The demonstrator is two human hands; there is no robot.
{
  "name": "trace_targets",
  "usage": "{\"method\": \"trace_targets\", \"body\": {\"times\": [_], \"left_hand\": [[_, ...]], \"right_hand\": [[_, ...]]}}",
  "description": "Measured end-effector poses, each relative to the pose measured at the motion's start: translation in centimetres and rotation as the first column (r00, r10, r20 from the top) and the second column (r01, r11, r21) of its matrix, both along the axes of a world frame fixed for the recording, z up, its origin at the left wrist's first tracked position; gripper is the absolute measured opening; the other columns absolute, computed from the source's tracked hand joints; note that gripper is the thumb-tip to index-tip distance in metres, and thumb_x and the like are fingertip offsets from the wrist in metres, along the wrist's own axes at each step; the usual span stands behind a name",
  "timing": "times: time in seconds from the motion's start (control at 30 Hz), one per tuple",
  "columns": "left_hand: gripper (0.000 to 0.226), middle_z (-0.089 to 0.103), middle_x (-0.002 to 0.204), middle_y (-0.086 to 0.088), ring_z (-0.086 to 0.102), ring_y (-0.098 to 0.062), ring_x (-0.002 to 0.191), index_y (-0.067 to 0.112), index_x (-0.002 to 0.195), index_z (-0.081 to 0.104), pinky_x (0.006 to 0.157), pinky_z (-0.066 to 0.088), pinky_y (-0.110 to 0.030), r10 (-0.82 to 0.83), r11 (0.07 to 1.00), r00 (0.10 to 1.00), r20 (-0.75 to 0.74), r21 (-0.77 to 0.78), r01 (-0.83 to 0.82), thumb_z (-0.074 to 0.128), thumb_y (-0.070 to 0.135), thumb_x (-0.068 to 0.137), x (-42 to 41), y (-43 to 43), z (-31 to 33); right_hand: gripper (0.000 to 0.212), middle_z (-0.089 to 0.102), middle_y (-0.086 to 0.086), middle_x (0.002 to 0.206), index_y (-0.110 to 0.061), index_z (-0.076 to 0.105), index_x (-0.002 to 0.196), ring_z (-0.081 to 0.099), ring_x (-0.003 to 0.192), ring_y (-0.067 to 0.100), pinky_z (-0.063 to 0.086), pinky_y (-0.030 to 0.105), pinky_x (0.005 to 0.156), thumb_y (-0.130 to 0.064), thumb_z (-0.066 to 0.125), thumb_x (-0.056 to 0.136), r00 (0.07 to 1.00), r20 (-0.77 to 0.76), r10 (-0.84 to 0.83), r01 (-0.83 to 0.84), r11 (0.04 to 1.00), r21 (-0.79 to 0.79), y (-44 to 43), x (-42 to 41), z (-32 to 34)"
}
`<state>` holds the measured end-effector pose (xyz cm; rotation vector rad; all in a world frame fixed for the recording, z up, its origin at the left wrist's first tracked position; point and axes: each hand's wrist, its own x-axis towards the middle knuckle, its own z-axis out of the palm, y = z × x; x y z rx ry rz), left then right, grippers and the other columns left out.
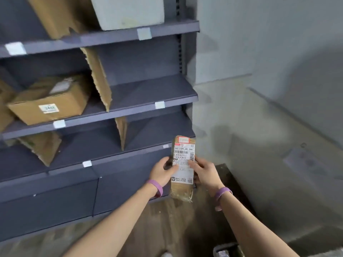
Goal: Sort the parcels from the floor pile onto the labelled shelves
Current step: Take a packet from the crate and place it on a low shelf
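Your two hands, left hand [161,171] and right hand [205,173], both grip one parcel [182,151], lower centre; three shelves [148,93] fill the left.

Parcel [182,167]: brown cardboard wrapped in glossy clear tape, white paper shipping label. Shelving unit [152,93]: matt dark grey painted metal. Dividers [98,76]: raw corrugated cardboard, torn edges. Floor [241,138]: smooth grey concrete
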<state>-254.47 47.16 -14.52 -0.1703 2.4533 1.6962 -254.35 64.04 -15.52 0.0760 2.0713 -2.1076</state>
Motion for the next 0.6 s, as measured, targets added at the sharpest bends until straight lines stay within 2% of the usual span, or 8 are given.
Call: {"method": "trace_targets", "body": {"times": [0.07, 0.13, 0.23, 0.37, 0.43, 0.53, 0.6], "left_hand": [[0.027, 0.065, 0.119, 0.001, 0.061, -0.016, 0.107, 0.026, 0.115, 0.056, 0.094, 0.051, -0.043, 0.099, 0.995, 0.995, 0.024, 0.02, -0.099, 0.063, 0.021, 0.089, 1.3, -3.3, 0.3], [0.032, 0.064, 0.12, 0.004, 0.061, -0.016, 0.108, 0.026, 0.121, 0.054, 0.092, 0.053, -0.044, 0.192, 0.981, 0.98, 0.047, 0.029, -0.194, 0.062, 0.026, 0.09, 2.8, -6.4, 0.6], [0.029, 0.064, 0.118, 0.005, 0.062, -0.017, 0.107, 0.03, 0.118, 0.054, 0.09, 0.053, -0.045, 0.313, 0.948, 0.949, 0.044, 0.042, -0.314, 0.061, 0.026, 0.091, 5.1, -11.4, 0.8], [0.032, 0.066, 0.116, 0.006, 0.064, -0.016, 0.104, 0.025, 0.122, 0.056, 0.088, 0.055, -0.044, 0.427, 0.904, 0.904, 0.025, 0.013, -0.428, 0.06, 0.029, 0.091, 8.8, -18.4, 0.8], [0.027, 0.067, 0.113, 0.006, 0.064, -0.016, 0.102, 0.027, 0.118, 0.058, 0.086, 0.055, -0.043, 0.489, 0.872, 0.872, 0.016, 0.007, -0.489, 0.06, 0.029, 0.091, 11.2, -22.2, 0.7], [0.033, 0.069, 0.112, 0.005, 0.066, -0.017, 0.099, 0.025, 0.122, 0.06, 0.081, 0.057, -0.042, 0.557, 0.83, 0.83, 0.0, -0.036, -0.557, 0.059, 0.031, 0.09, 14.7, -28.2, 0.3], [0.031, 0.07, 0.111, 0.004, 0.066, -0.016, 0.099, 0.023, 0.121, 0.061, 0.08, 0.057, -0.035, 0.59, 0.806, 0.807, -0.019, -0.04, -0.59, 0.058, 0.027, 0.091, 16.8, -32.3, 0.0]], "right_hand": [[0.022, 0.073, -0.004, 0.105, -0.023, 0.067, 0.116, 0.071, 0.093, 0.012, 0.06, 0.031, 0.071, -0.021, 0.056, 0.097, 0.995, 0.016, 0.102, -0.101, 0.994, -0.027, -3.4, -0.4, 0.5], [0.019, 0.074, -0.002, 0.103, -0.028, 0.068, 0.11, 0.071, 0.094, 0.017, 0.06, 0.038, 0.074, -0.022, 0.057, 0.096, 0.981, 0.028, 0.192, -0.191, 0.981, -0.032, -7.0, -0.6, 0.8], [0.018, 0.075, 0.0, 0.101, -0.029, 0.069, 0.107, 0.072, 0.093, 0.019, 0.06, 0.044, 0.077, -0.02, 0.057, 0.096, 0.953, 0.028, 0.303, -0.302, 0.953, -0.032, -12.5, -0.4, 1.0], [0.017, 0.075, -0.004, 0.1, -0.027, 0.068, 0.106, 0.072, 0.091, 0.015, 0.06, 0.04, 0.077, -0.021, 0.055, 0.097, 0.892, 0.029, 0.452, -0.452, 0.892, 0.004, -20.3, 1.2, 1.6], [0.017, 0.075, -0.006, 0.099, -0.027, 0.067, 0.107, 0.072, 0.091, 0.013, 0.06, 0.037, 0.076, -0.022, 0.054, 0.098, 0.845, 0.025, 0.534, -0.534, 0.845, 0.035, -24.6, 2.2, 1.7], [0.017, 0.074, -0.009, 0.097, -0.027, 0.064, 0.107, 0.072, 0.089, 0.01, 0.06, 0.031, 0.071, -0.02, 0.051, 0.099, 0.77, 0.019, 0.638, -0.638, 0.769, 0.046, -31.2, 4.6, 1.7], [0.018, 0.073, -0.008, 0.098, -0.024, 0.062, 0.11, 0.072, 0.088, 0.01, 0.059, 0.03, 0.07, -0.016, 0.049, 0.1, 0.726, 0.025, 0.687, -0.687, 0.725, 0.04, -35.7, 6.3, 1.5]]}}
